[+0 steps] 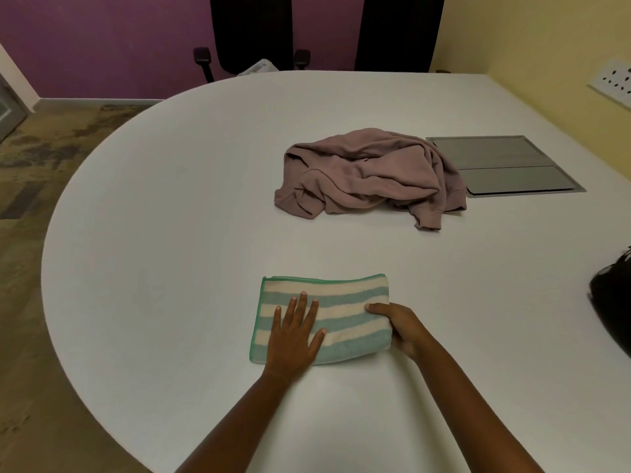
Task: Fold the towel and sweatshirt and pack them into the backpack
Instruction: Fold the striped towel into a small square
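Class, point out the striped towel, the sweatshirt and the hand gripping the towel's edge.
striped towel (341, 287): head view, upper cream stripe.
sweatshirt (368, 169): head view, crumpled middle.
right hand (401, 327): head view, back of the hand.

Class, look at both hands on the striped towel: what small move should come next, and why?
Probably bring the right hand over leftward, folding the towel in half. It grips the towel's right end, while the left hand lies flat on the left half. The sweatshirt lies crumpled beyond.
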Motion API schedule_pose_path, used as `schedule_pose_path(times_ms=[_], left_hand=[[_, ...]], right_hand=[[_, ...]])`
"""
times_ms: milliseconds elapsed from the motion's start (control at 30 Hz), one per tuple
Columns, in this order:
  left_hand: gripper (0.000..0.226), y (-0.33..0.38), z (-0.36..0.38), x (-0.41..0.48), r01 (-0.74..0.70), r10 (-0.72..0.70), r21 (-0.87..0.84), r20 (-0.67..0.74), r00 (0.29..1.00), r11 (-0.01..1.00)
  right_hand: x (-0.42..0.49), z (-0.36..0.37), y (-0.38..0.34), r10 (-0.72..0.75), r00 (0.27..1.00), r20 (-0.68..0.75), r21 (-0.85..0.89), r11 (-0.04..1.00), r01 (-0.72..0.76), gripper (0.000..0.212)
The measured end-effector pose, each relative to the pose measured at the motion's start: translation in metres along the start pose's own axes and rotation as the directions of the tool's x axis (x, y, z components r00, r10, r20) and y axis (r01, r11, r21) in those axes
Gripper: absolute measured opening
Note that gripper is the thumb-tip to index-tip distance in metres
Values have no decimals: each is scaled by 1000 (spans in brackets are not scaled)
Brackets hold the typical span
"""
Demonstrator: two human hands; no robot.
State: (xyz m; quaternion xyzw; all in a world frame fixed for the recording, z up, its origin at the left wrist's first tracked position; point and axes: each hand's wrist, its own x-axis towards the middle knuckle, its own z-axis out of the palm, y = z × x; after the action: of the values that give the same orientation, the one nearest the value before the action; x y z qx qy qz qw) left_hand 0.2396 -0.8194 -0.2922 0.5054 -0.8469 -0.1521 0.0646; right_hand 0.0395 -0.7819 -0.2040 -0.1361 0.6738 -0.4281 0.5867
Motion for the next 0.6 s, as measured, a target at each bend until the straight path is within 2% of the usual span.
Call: schedule_pose_path(times_ms=[67,133,200,267,333,367,400,433,500,533,600], left_hand=[[58,4,4,4,15,-15,-15,47,999,1000],[66,15,0,9,63,-63,-2,67,996,998],[73,27,-12,15,101,-96,-29,140,986,994],[55,35,-23,24,208,-140,-289,238,961,935],[33,36,-34,28,265,-220,-620,150,964,739],[24,34,-39,28,272,-301,-763,106,948,586],[21,31,-44,28,284,-377,-868,124,918,406],[23,27,-48,28,316,-420,-920,199,886,231],[32,17,-54,28,371,-405,-926,367,838,-70],[36,11,-56,28,384,-378,-906,423,823,-177],[48,2,-60,27,398,-308,-866,484,819,-303]], right_hand=[[-1,8,-3,-92,995,-50,-35,995,90,40],[-5,21,-8,-227,966,-125,-206,958,198,43],[-13,34,-12,-368,924,-105,-408,863,298,42],[-20,48,-15,-463,885,-53,-538,759,365,43],[-24,60,-16,-517,855,-24,-600,692,402,44],[-25,66,-16,-539,842,-15,-618,667,416,45],[-26,72,-16,-557,831,-6,-632,646,428,47],[-27,78,-15,-570,822,6,-646,625,438,51],[-26,92,-10,-583,811,42,-679,579,452,58],[-27,100,-6,-581,812,62,-689,563,456,60],[-27,115,2,-568,816,107,-698,541,468,62]])
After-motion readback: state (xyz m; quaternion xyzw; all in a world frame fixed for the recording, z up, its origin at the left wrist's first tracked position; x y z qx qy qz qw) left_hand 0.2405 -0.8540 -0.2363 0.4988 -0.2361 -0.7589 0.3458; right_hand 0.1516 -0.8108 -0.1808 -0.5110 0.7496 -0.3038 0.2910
